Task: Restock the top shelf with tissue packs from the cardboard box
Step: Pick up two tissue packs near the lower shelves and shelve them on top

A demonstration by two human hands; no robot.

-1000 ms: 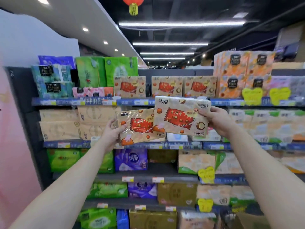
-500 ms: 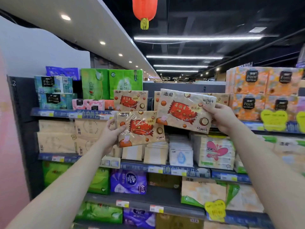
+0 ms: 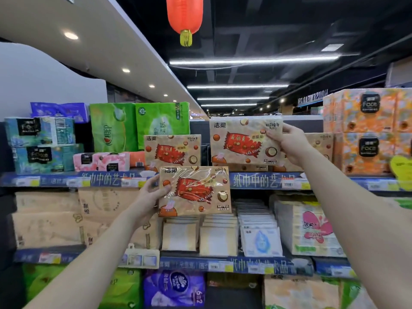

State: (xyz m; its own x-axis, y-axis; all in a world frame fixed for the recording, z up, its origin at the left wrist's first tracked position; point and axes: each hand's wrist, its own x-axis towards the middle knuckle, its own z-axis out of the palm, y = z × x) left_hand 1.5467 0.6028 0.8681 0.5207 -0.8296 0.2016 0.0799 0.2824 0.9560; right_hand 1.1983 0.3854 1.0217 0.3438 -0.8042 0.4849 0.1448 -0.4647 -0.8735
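My right hand (image 3: 287,146) grips the right end of a beige tissue pack with a red candy print (image 3: 243,140), held up at top-shelf height above a like pack that stands on the shelf. My left hand (image 3: 148,196) holds a second matching tissue pack (image 3: 195,190) by its left edge, lower, in front of the top shelf's blue price rail (image 3: 263,180). Another such pack (image 3: 172,150) stands on the top shelf at centre, with one more behind my right hand. The cardboard box is out of view.
The top shelf also carries teal packs (image 3: 42,143), green packs (image 3: 138,126), a pink pack (image 3: 101,161) and orange packs (image 3: 367,130) at right. Lower shelves hold more tissue goods. A red lantern (image 3: 184,15) hangs overhead.
Both hands have risen with their packs. The right pack now sits at top-shelf level and the left pack is in front of the shelf rail. The view has tilted upward.
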